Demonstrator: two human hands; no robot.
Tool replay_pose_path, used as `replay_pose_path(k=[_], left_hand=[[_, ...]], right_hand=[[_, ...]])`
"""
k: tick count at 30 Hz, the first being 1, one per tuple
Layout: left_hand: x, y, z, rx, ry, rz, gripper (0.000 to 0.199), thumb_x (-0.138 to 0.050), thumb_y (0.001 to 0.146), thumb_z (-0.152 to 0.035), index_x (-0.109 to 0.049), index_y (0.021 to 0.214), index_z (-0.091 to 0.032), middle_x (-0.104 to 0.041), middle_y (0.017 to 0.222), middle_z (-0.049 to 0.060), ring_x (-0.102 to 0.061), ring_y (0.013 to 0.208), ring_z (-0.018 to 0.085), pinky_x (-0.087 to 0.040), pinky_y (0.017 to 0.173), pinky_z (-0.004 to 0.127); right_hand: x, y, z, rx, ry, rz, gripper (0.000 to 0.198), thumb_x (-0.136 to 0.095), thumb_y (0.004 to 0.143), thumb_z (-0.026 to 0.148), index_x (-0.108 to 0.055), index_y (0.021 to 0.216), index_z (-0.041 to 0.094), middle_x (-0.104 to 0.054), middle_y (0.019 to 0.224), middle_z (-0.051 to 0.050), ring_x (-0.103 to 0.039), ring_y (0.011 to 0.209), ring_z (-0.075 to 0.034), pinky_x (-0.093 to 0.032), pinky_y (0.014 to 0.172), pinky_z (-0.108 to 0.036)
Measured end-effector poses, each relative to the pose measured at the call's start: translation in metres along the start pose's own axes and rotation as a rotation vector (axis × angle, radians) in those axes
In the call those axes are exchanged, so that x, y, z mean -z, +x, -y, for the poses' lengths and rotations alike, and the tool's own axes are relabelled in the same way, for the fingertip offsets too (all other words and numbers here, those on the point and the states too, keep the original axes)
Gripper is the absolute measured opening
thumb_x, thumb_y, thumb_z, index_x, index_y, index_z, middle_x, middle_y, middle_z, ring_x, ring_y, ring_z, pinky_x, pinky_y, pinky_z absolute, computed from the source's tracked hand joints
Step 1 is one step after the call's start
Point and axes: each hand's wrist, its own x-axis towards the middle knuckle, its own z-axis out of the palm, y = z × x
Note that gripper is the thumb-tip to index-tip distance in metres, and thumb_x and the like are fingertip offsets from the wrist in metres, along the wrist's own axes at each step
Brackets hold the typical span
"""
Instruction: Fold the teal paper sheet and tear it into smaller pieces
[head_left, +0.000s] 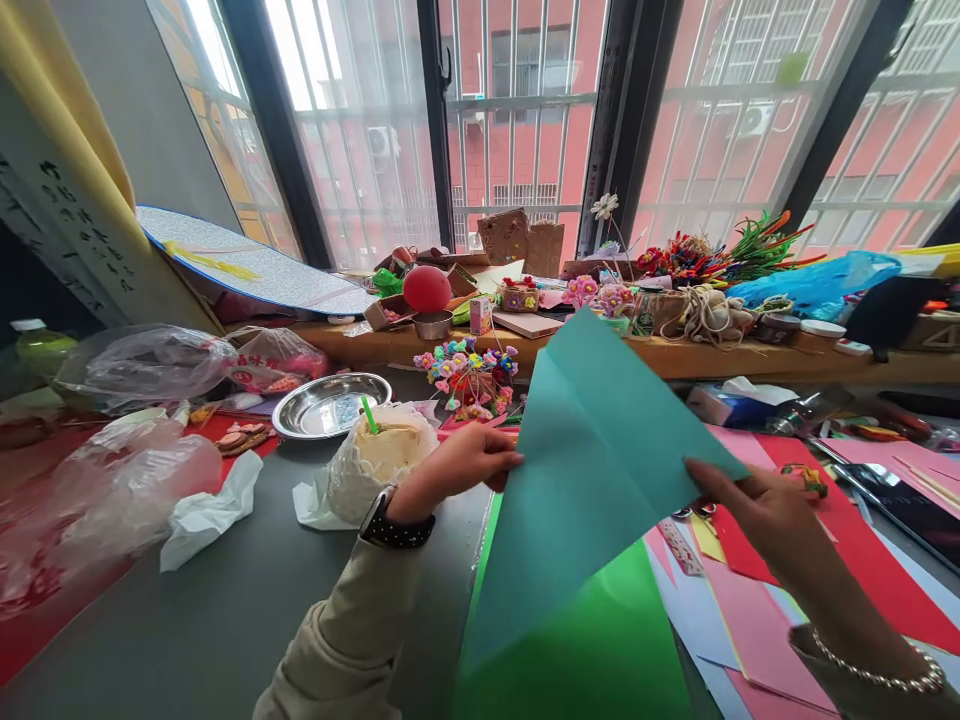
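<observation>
Pinching left hand (466, 462): fingers held teal paper (581, 455) by its edge.
Right hand (766, 508): fingers gripped its corner, seemingly for support.

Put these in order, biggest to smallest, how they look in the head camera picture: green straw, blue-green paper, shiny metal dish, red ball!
1. Blue-green paper, easily the biggest, though it looks closer to the camera than the others
2. Shiny metal dish
3. Red ball
4. Green straw, just a small bit showing
</observation>
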Motion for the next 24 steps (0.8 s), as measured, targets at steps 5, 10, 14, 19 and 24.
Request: replay_pose_path(k=[5, 10, 14, 19, 24], left_hand=[[-0.031, -0.007, 0.054, 0.268, 0.08, 0.332, 0.026, -0.054, 0.066, -0.032, -0.044, 0.051, -0.015, -0.046, 0.039, -0.005, -0.046, 0.038, 0.008, -0.039, 0.045, 0.019], [-0.052, -0.026, 0.08, 0.278, 0.284, 0.369, 0.022, -0.051, 0.069, -0.032, -0.047, 0.054, -0.015, -0.052, 0.048, -0.003, -0.051, 0.046, 0.01, -0.033, 0.043, 0.018], [-0.06, -0.038, 0.061, 0.182, 0.744, 0.065, 0.025, -0.057, 0.067, -0.032, -0.055, 0.085, -0.015, -0.061, 0.079, 0.006, -0.056, 0.073, 0.021, -0.042, 0.06, 0.027], [-0.092, -0.038, 0.048, -0.1, 1.026, 0.049, 0.038, -0.036, 0.073, -0.004, -0.048, 0.109, -0.011, -0.045, 0.119, 0.015, -0.047, 0.104, 0.024, -0.04, 0.081, 0.034], [-0.13, -0.032, 0.061, -0.194, 1.007, 0.103, 0.046, -0.031, 0.084, -0.025, -0.032, 0.125, -0.005, -0.024, 0.133, 0.02, -0.021, 0.123, 0.029, -0.021, 0.098, 0.046]], right_hand=[[0.001, -0.037, -0.045, -0.056, -0.051, 0.541, 0.03, -0.055, 0.066, 0.046, -0.051, 0.054, 0.019, -0.05, 0.052, 0.002, -0.045, 0.048, -0.012, -0.034, 0.043, -0.022], [-0.009, -0.081, -0.076, -0.11, -0.089, 0.805, 0.035, -0.049, 0.071, 0.044, -0.035, 0.05, 0.02, -0.032, 0.053, 0.003, -0.03, 0.049, -0.011, -0.027, 0.046, -0.025], [-0.012, -0.088, -0.079, -0.14, -0.079, 0.749, 0.038, -0.046, 0.072, 0.048, -0.03, 0.051, 0.02, -0.027, 0.053, 0.004, -0.027, 0.05, -0.011, -0.025, 0.046, -0.025], [0.004, -0.061, -0.064, -0.22, 0.106, 0.702, 0.031, -0.051, 0.068, 0.048, -0.049, 0.058, 0.019, -0.047, 0.054, 0.003, -0.044, 0.053, -0.012, -0.037, 0.051, -0.023], [0.006, -0.033, -0.068, -0.229, 0.057, 0.486, 0.03, -0.053, 0.065, 0.049, -0.057, 0.07, 0.019, -0.06, 0.071, -0.002, -0.057, 0.068, -0.016, -0.044, 0.062, -0.025]])
